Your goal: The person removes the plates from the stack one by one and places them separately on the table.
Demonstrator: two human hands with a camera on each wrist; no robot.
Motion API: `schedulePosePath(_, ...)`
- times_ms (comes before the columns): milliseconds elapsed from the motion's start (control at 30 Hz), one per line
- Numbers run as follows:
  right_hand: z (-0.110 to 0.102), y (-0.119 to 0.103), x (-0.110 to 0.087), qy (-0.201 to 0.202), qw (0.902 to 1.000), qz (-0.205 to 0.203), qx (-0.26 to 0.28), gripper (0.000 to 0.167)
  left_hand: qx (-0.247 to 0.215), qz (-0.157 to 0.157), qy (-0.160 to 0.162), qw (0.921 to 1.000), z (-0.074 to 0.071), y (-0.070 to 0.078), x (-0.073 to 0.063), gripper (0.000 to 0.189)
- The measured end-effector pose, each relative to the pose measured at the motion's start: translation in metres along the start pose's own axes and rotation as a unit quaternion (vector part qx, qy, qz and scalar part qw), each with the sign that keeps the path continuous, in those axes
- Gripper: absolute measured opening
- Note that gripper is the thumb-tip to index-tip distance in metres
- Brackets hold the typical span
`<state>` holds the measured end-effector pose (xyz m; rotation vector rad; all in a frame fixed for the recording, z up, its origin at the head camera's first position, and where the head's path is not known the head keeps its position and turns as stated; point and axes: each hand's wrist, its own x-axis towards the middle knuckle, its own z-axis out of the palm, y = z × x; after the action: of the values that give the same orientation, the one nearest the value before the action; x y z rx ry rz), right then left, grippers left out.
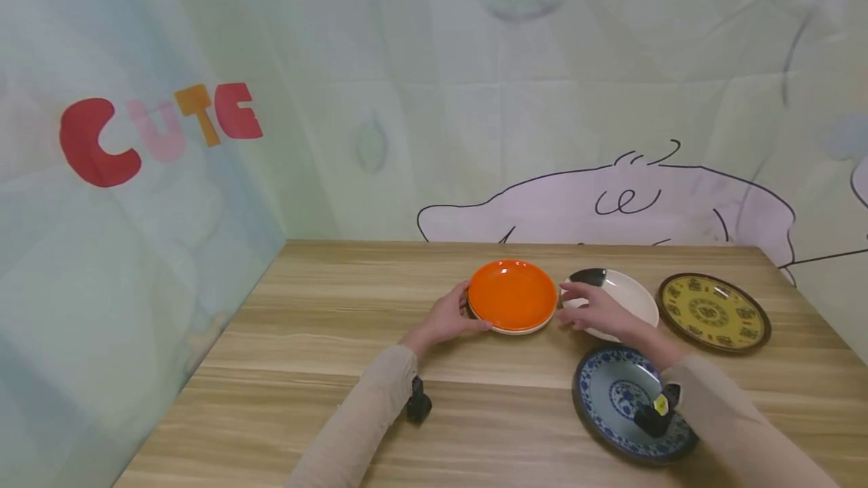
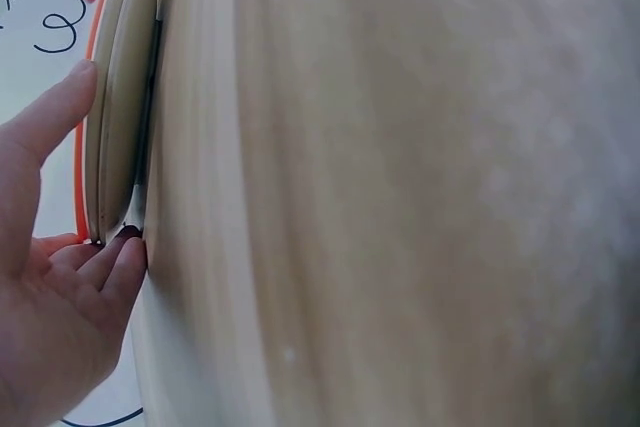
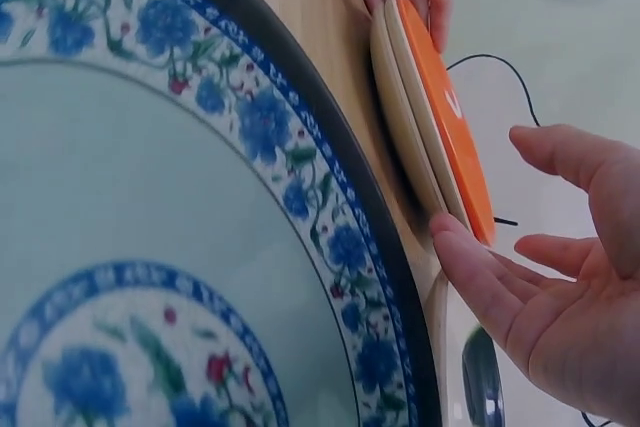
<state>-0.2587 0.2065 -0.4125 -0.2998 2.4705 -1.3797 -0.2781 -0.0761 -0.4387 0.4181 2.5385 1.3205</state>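
In the head view, your left grip (image 1: 446, 320) holds the left side of a round, shiny orange plate (image 1: 511, 296) near the far edge of the striped wooden worktop (image 1: 339, 307). The plate is just right of that grip and just left of your right grip (image 1: 600, 312), whose fingers are loose and hold nothing. It is round, so no way is longer. Your right grip is over the round white plate with a black patch (image 1: 634, 296); the round yellow plate with a brown rim (image 1: 708, 312) is farther right, and the round blue-and-white flowered plate (image 1: 600, 390) is nearer you. The most room is on your left. In the left wrist view, your thumb is on the orange rim and your fingers are lower; two pale layers show there, so it looks like two stacked. In the right wrist view, your right fingertips are by the rim; I cannot tell if they touch.
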Motion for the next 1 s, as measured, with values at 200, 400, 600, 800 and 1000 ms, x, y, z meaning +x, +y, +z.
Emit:
schedulePosePath(200,0.007,-0.001,0.006,0.001,0.9996,-0.006,0.026,0.072,-0.006,0.002,0.000,1.0000,0.000,0.001,-0.001,0.090)
schedulePosePath(400,0.011,-0.001,0.011,-0.011,0.9988,-0.011,0.046,0.072,-0.014,-0.002,0.006,0.9999,-0.001,0.002,-0.003,0.089)
schedulePosePath(600,0.014,-0.002,0.015,-0.013,0.9995,-0.006,0.030,0.068,-0.021,-0.005,0.011,0.9997,-0.001,0.001,-0.002,0.089)
schedulePosePath(800,0.017,-0.006,0.017,0.000,0.9996,0.018,0.023,0.066,-0.045,-0.009,0.010,0.9989,-0.002,0.000,0.002,0.087)
schedulePosePath(1000,0.019,-0.007,0.018,0.006,0.9989,0.028,0.037,0.066,-0.052,-0.015,0.016,0.9984,-0.003,0.002,0.005,0.082)
